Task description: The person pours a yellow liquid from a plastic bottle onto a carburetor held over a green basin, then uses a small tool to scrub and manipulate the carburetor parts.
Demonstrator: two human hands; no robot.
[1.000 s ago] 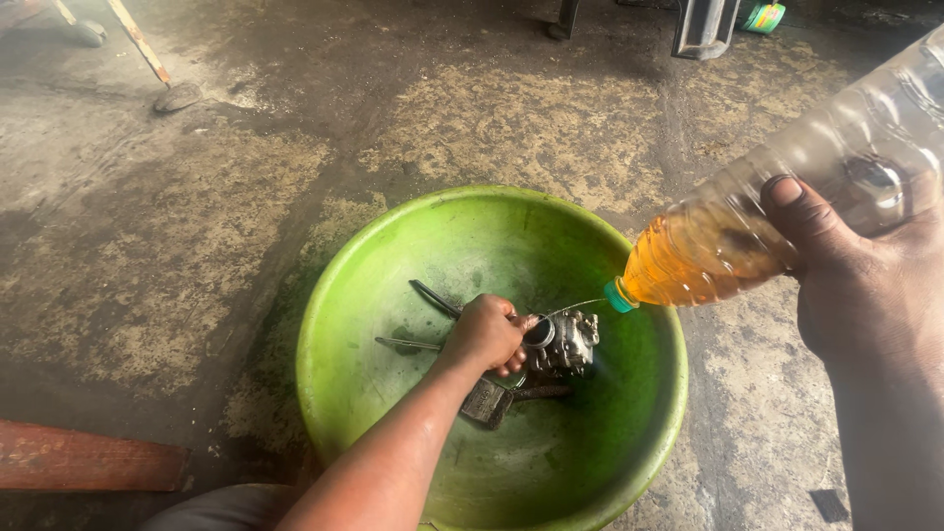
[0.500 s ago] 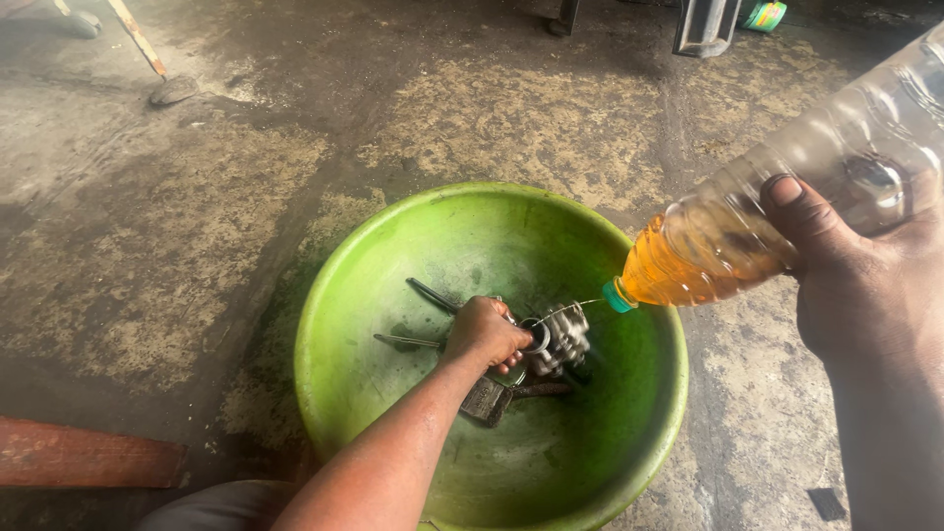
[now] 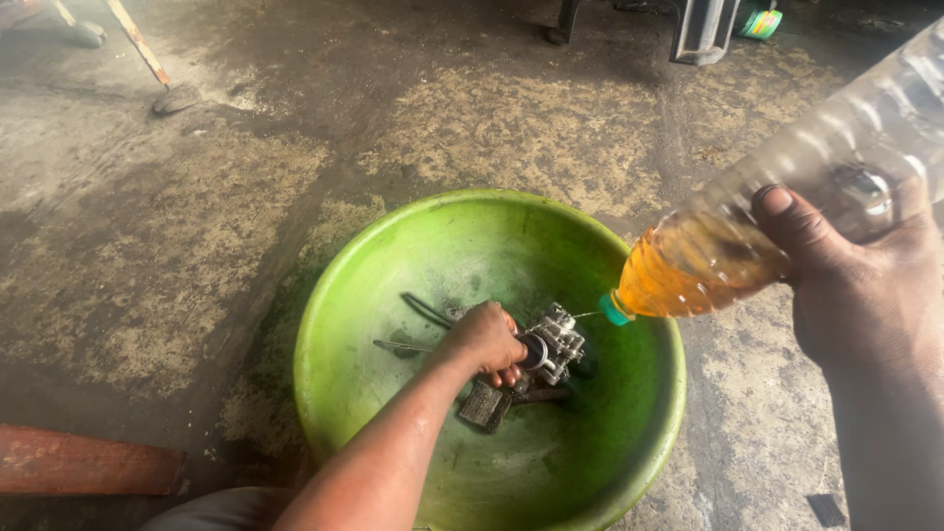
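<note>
A round green plastic basin (image 3: 374, 265) sits on the stained concrete floor. Inside it, my left hand (image 3: 484, 339) grips a small metal engine part (image 3: 557, 342), a carburetor-like piece, above other dark metal bits (image 3: 487, 405) and thin rods (image 3: 423, 310). My right hand (image 3: 855, 295) holds a clear plastic bottle (image 3: 767, 206) tilted mouth-down, its amber liquid (image 3: 688, 270) gathered near the green-ringed neck. A thin stream runs from the mouth toward the metal part.
A reddish wooden plank (image 3: 84, 460) lies at the lower left. A stick with a dark head (image 3: 147, 59) lies at the upper left. Metal stand legs (image 3: 700, 29) and a green object (image 3: 759, 24) sit at the top.
My left hand has shifted the metal part slightly within the basin. The bottle stays tilted, still pouring.
</note>
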